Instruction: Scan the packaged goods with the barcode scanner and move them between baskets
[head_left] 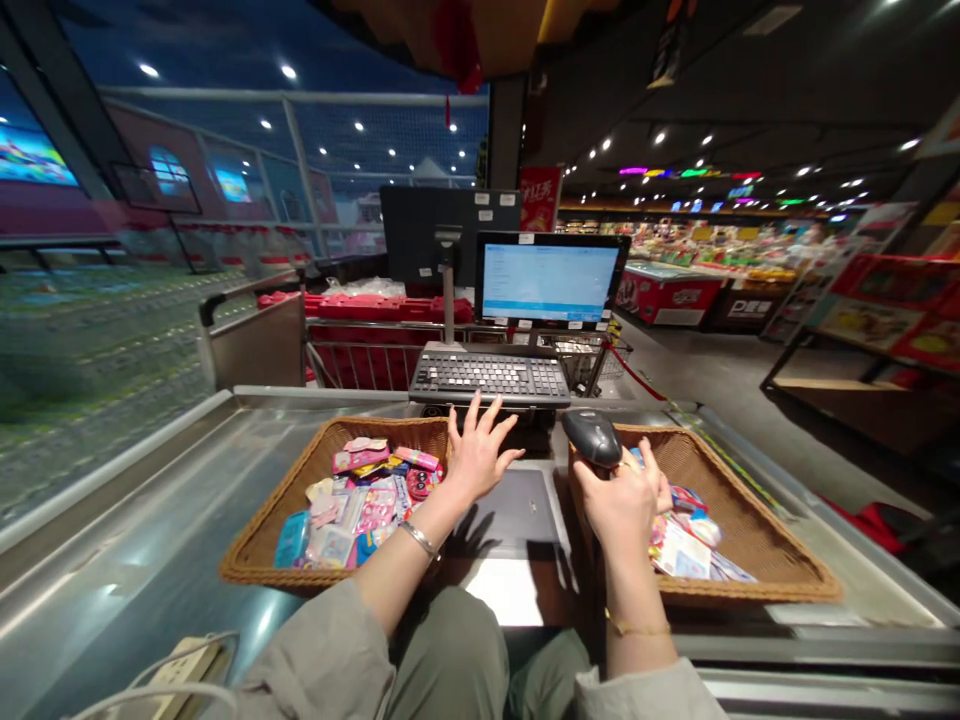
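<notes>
My right hand [621,508] is closed around a black barcode scanner [591,436], held over the near-left edge of the right wicker basket [772,525]. Small colourful packets [686,545] lie in that basket, partly hidden by my hand. With fingers spread and nothing in them, my left hand [478,455] hovers just in front of the black keyboard [491,376], beside the right rim of the left wicker basket [259,530]. Many small packaged items [375,505], mostly pink, fill the middle of that basket.
Behind the keyboard stands a lit monitor [547,282], with a second dark screen [420,235] seen from the back. A metal counter [150,520] surrounds both baskets. At lower left lies a power strip [184,670] with a white cable. Red crates [390,308] sit beyond the counter.
</notes>
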